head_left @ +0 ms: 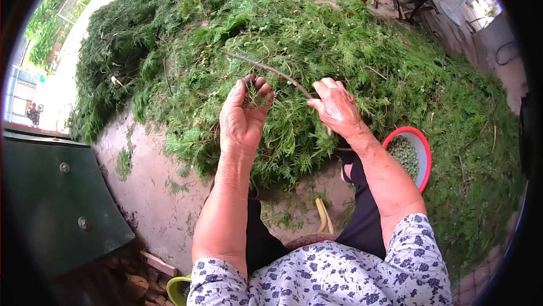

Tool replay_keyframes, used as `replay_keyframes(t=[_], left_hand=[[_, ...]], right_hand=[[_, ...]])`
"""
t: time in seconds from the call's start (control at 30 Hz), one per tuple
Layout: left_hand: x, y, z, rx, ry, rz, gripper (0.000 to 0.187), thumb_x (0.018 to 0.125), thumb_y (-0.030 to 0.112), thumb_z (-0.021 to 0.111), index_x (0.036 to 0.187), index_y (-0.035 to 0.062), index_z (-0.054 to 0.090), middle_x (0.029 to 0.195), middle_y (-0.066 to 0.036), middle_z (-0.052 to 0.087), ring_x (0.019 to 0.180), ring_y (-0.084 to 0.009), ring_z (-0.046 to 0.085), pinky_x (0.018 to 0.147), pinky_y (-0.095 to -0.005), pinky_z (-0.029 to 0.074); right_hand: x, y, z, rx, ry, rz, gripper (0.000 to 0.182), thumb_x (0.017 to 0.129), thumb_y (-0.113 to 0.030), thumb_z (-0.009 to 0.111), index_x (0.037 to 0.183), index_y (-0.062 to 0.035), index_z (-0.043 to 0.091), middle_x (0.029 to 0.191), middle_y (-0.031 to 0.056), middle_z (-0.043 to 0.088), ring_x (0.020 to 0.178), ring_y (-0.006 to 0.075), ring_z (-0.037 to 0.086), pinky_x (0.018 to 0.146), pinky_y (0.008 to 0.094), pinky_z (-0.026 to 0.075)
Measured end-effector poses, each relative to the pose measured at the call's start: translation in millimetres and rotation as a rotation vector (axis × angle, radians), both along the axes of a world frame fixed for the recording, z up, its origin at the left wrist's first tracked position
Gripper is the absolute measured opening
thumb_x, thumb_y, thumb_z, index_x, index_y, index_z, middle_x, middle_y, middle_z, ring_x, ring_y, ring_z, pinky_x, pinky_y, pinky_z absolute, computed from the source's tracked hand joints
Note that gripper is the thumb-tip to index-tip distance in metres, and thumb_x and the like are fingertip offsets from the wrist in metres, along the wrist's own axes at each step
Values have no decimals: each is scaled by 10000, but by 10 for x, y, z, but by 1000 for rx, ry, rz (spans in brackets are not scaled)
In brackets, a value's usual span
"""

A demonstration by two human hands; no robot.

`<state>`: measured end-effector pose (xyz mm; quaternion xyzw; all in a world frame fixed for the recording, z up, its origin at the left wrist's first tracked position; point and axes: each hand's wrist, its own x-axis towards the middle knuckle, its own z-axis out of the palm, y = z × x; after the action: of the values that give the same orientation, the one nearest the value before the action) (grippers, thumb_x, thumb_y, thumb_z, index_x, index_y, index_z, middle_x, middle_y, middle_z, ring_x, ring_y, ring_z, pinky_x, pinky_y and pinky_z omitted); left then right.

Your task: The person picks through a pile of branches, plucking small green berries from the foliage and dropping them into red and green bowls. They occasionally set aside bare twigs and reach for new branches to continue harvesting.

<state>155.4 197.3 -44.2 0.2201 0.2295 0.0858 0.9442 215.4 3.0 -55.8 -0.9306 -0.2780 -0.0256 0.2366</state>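
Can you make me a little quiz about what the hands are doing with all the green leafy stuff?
1. True or false: the right hand grips a thin bare twig.
2. What does the left hand cup in its palm: A) a small green sprig, B) a stone, C) a spoon?
3. Fill in: the red bowl beside the right arm holds small pale green ____.

Key
1. True; the twig runs from that hand up and left over the pile of green cuttings.
2. A; the fingers curl around the sprig, palm up.
3. Bits; they look like little seeds or cones, too small to tell which.
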Motion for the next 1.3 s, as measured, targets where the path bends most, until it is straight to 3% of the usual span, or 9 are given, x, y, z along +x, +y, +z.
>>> replay_keyframes(t=[0.23, 0.4, 0.57, 0.67, 0.7, 0.9, 1.03, 1.1, 1.3], left_hand=[[0, -395, -93, 224, -14, -98, 206, 888, 166, 515, 1003, -5, 520, 931, -102, 584, 820, -159, 576, 738, -296, 477], [-77, -467, -80, 267, 45, -271, 295, 898, 273, 492, 1037, 13, 515, 989, -101, 584, 940, -211, 552, 807, -352, 454], [-7, -26, -54, 215, 80, -76, 248, 893, 171, 502, 1040, -27, 486, 1034, -162, 558, 925, -253, 571, 812, -392, 489], [-63, 156, 112, 265, 119, -58, 221, 887, 128, 500, 1036, -33, 480, 1041, -175, 557, 944, -281, 574, 826, -428, 493], [-80, 225, 110, 291, 114, -46, 223, 882, 122, 506, 1040, -33, 480, 1046, -175, 560, 944, -284, 576, 826, -430, 493], [-170, 456, 54, 294, 114, -17, 315, 870, 187, 538, 1124, 9, 484, 1169, -144, 520, 1095, -297, 482, 962, -512, 348], [-215, 438, 128, 626, 396, -23, 303, 800, 263, 636, 1065, 122, 600, 1137, -27, 552, 1172, -189, 378, 941, -460, 235], [-200, 429, 193, 756, 382, 33, 279, 800, 248, 635, 1053, 133, 610, 1119, -23, 554, 1116, -176, 413, 937, -456, 242], [-188, 476, 69, 579, 358, -23, 379, 854, 240, 550, 1204, 106, 493, 1205, -43, 524, 1186, -218, 400, 988, -524, 184]], right_hand=[[-320, 316, 191, 884, 504, 75, 465, 682, -88, 710, 1092, -38, 497, 814, 65, 564, 600, 108, 550, 571, 267, 472], [-335, 189, 2, 726, 521, -27, 168, 730, -3, 583, 896, -24, 575, 701, 73, 602, 615, 120, 597, 535, 261, 478], [-465, -105, 5, 131, 1373, 629, 184, 749, -30, 581, 929, -12, 608, 749, 56, 603, 636, 147, 595, 592, 255, 491], [-572, -156, -458, -24, 901, 1027, 364, 674, -180, 671, 989, -8, 612, 920, 149, 574, 915, 295, 549, 797, 353, 448], [-537, -96, -542, -250, 909, 872, 360, 686, -201, 671, 987, -9, 616, 930, 152, 582, 899, 290, 562, 784, 355, 453], [-236, 99, -1369, 114, 952, -99, 344, 711, -153, 571, 1007, 19, 591, 955, 142, 615, 909, 248, 565, 775, 343, 438], [-387, 344, -1528, 433, 1238, -297, 446, 692, -174, 615, 1097, 5, 558, 1009, 125, 584, 922, 184, 527, 786, 307, 422], [-429, 424, -1675, 442, 1002, -289, 426, 629, -164, 669, 1006, 18, 592, 907, 126, 619, 803, 191, 577, 700, 305, 453], [-492, 389, -1554, 424, 996, -231, 275, 581, -165, 701, 797, -9, 631, 771, 96, 631, 730, 176, 595, 673, 293, 472]])
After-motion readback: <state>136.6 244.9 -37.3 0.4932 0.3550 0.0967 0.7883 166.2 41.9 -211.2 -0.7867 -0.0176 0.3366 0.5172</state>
